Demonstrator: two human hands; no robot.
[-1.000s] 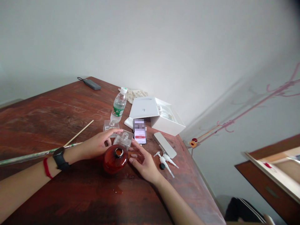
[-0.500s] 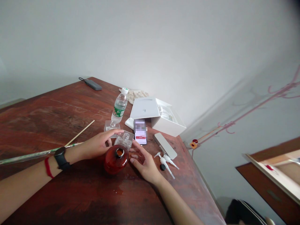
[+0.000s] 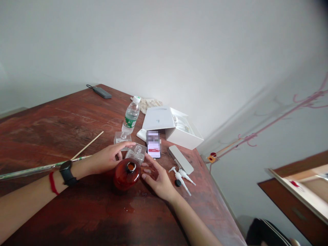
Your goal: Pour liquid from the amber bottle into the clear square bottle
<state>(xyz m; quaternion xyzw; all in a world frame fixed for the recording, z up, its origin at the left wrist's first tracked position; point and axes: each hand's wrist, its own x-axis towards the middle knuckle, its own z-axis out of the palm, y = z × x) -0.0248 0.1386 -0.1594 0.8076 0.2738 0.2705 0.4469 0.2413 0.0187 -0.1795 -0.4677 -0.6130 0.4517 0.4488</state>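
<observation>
An amber round bottle [image 3: 126, 181] with an uncapped neck stands upright on the wooden table, between my hands. Just behind it is a clear square bottle [image 3: 135, 154], partly hidden by the amber one. My left hand [image 3: 109, 158] has its index finger stretched to the top edge of the clear bottle; its lower fingers are partly hidden behind the amber bottle. On the other side, my right hand [image 3: 158, 180] has its fingers apart, a fingertip at the clear bottle's right edge. A second clear square bottle [image 3: 119, 137] stands further back.
Behind stand a water bottle [image 3: 130, 118] and a white box [image 3: 183, 136]. A lit phone [image 3: 153, 152], a pale case [image 3: 180, 159], white pump heads [image 3: 183, 179] and a black cap [image 3: 177, 183] lie rightward. A thin stick [image 3: 88, 145] lies left; liquid drops [image 3: 129, 207] wet the front.
</observation>
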